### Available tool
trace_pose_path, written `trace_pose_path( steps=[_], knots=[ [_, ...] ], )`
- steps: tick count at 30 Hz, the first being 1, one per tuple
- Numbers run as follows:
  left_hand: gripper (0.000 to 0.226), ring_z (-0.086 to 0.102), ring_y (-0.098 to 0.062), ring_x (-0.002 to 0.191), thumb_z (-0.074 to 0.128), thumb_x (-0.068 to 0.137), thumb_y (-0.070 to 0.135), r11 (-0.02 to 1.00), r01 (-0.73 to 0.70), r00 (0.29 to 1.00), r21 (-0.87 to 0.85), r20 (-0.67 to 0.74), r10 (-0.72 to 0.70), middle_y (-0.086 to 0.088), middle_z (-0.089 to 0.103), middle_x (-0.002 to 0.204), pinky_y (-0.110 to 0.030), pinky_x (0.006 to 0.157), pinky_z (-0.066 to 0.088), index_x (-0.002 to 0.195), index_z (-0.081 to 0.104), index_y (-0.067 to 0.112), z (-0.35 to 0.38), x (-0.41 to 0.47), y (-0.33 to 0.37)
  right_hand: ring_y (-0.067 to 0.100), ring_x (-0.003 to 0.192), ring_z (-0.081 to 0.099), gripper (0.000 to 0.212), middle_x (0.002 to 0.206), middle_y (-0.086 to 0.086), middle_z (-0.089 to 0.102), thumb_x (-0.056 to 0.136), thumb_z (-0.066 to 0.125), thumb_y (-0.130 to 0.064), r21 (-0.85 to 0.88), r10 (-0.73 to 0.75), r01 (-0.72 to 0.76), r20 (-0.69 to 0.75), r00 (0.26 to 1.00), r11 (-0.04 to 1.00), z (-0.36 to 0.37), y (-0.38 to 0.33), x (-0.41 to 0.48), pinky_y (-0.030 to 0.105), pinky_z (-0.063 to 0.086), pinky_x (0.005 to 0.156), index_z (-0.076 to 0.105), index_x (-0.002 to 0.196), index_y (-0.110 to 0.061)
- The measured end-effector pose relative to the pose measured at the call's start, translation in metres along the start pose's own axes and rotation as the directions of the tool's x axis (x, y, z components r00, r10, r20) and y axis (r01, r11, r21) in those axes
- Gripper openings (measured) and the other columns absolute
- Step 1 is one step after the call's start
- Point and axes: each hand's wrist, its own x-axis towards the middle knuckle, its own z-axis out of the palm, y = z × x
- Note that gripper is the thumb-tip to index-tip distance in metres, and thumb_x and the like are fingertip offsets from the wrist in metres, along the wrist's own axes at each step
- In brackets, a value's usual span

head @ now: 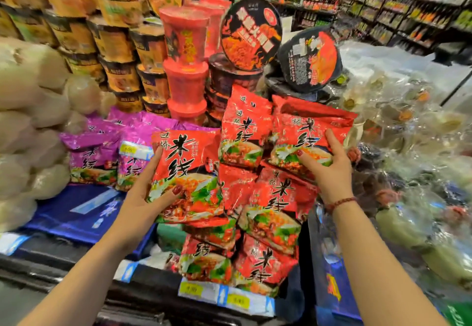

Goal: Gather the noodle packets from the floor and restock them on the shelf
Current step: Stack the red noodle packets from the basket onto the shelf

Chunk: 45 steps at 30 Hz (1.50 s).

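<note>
Head view: dark shelf edge with yellow price labels (227, 297) carries heap of red plastic noodle packets (270, 213).
Left hand (143, 198) grips one red packet (186, 172) at lower corner, thumb on front.
Right hand (329, 169) pinches second red packet (306, 131) above heap, fingers spread.
Purple packets (102, 151) lie left; stacked red cups (186, 70) behind.
Stocked aisle shelves (408, 6) far right.

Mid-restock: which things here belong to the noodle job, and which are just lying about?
Job: left hand gripping red noodle packet; right hand gripping second red packet; red packet pile.
Lying about: purple packets, red cups, black bowls.
</note>
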Motion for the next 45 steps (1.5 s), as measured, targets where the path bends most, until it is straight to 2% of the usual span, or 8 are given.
trace_pose_path(
  steps=[6, 12, 18, 24, 30, 36, 41, 45],
  knots=[
    [0.077, 0.027, 0.014, 0.136, 0.068, 0.079, 0.029, 0.999, 0.035, 0.999, -0.011, -0.019, -0.035, 0.045, 0.032, 0.142, -0.04, 0.117, 0.027, 0.133, 0.032, 0.071, 0.014, 0.027, 0.001, 0.009, 0.13, 0.038, 0.088, 0.134, -0.006, 0.041, 0.073, 0.083, -0.022, -0.072, 0.04, -0.035, 0.075, 0.996, 0.997, 0.014, 0.038, 0.053, 0.028, 0.028, 0.112, 0.037, 0.147, -0.016],
    [0.083, 0.022, 0.025, 0.13, 0.068, 0.088, 0.011, 0.999, 0.037, 0.999, 0.006, -0.007, -0.037, 0.047, 0.029, 0.14, -0.027, 0.111, 0.026, 0.133, 0.032, 0.07, 0.023, 0.037, -0.005, 0.024, 0.139, 0.033, 0.089, 0.148, 0.01, 0.035, 0.078, 0.078, -0.032, -0.219, 0.069, -0.023, 0.206, 0.976, 0.976, 0.036, 0.063, 0.061, 0.034, 0.026, 0.114, 0.028, 0.151, -0.019],
    [0.083, 0.024, 0.026, 0.13, 0.066, 0.088, 0.006, 0.999, 0.038, 0.999, -0.022, 0.006, -0.038, 0.054, 0.031, 0.134, -0.018, 0.103, 0.028, 0.131, 0.034, 0.069, 0.028, 0.041, -0.008, 0.04, 0.144, 0.004, 0.095, 0.157, 0.021, 0.004, 0.076, 0.061, -0.068, -0.806, -0.014, 0.082, 0.091, 0.996, 0.586, 0.037, 0.05, 0.055, 0.049, 0.014, 0.116, 0.011, 0.151, -0.041],
    [0.083, 0.024, 0.026, 0.129, 0.066, 0.088, 0.005, 0.997, 0.061, 0.998, -0.038, 0.001, -0.061, 0.054, 0.031, 0.133, -0.032, 0.114, 0.029, 0.131, 0.035, 0.069, 0.03, 0.043, -0.006, 0.03, 0.147, -0.013, 0.089, 0.16, 0.007, -0.018, 0.082, 0.05, -0.07, -0.79, -0.012, 0.374, 0.422, 0.906, 0.485, 0.054, 0.047, 0.071, 0.049, -0.001, 0.118, -0.001, 0.15, -0.045],
    [0.085, 0.025, 0.024, 0.131, 0.067, 0.088, 0.005, 0.998, 0.067, 0.998, -0.003, 0.007, -0.067, 0.052, 0.031, 0.135, -0.041, 0.117, 0.029, 0.132, 0.035, 0.069, 0.031, 0.045, -0.006, 0.03, 0.147, -0.012, 0.089, 0.16, 0.007, -0.016, 0.085, 0.048, -0.068, -0.816, 0.031, 0.388, 0.442, 0.896, 0.427, 0.071, 0.057, 0.081, 0.056, 0.001, 0.118, -0.008, 0.15, -0.044],
    [0.082, 0.022, 0.034, 0.121, 0.065, 0.09, 0.008, 0.999, -0.012, 0.999, 0.048, 0.033, 0.01, 0.057, 0.027, 0.13, -0.001, 0.092, 0.025, 0.134, 0.029, 0.067, 0.038, 0.052, -0.003, 0.029, 0.148, 0.001, 0.083, 0.162, 0.009, -0.004, 0.087, 0.056, -0.058, -0.741, -0.001, 0.382, 0.458, 0.889, 0.552, 0.063, 0.034, 0.084, 0.05, 0.009, 0.119, 0.01, 0.152, -0.036],
    [0.079, 0.02, 0.029, 0.128, 0.066, 0.09, 0.013, 0.998, -0.057, 0.995, 0.032, 0.083, 0.054, 0.051, 0.026, 0.138, 0.005, 0.095, 0.024, 0.139, 0.027, 0.06, 0.05, 0.069, -0.002, 0.014, 0.116, 0.055, 0.068, 0.133, -0.002, 0.041, 0.09, 0.064, -0.03, -0.092, -0.144, 0.225, 0.53, 0.836, 0.97, 0.061, -0.013, 0.042, 0.028, 0.047, 0.098, 0.026, 0.146, -0.04],
    [0.076, 0.021, 0.029, 0.128, 0.067, 0.09, 0.017, 0.997, -0.077, 0.988, -0.023, 0.133, 0.079, 0.045, 0.025, 0.141, -0.005, 0.105, 0.027, 0.14, 0.027, 0.057, 0.072, 0.092, 0.003, -0.012, 0.111, 0.045, 0.083, 0.139, -0.019, 0.035, 0.087, 0.069, -0.024, 0.111, -0.111, 0.051, 0.657, 0.746, 0.993, 0.072, -0.024, 0.02, 0.011, 0.043, 0.093, 0.016, 0.147, -0.046]
  ],
)
